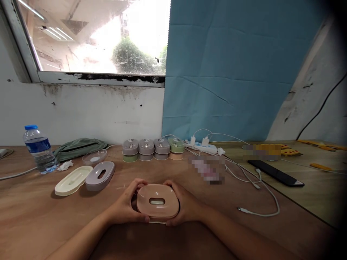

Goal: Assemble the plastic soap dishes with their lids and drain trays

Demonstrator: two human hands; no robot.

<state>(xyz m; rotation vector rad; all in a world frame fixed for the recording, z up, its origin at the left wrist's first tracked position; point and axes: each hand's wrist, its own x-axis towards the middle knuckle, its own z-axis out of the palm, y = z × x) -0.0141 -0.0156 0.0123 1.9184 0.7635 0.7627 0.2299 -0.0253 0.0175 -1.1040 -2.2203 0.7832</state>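
Observation:
A peach oval plastic box with a slotted top sits between my hands near the front of the table. Through its slot something pale shows, and a light rim is visible beneath its front edge. My left hand curls round the left end, thumb at the front. Round the right end my right hand grips it the same way, fingers behind. To the left lie a cream oval tray and a lilac-grey slotted cover, side by side. A clear plastic lid rests behind them.
Several small two-tier round-cornered containers line the back. A water bottle, green pouch and crumpled tissue stand left. A power strip, white cables and a black phone are right.

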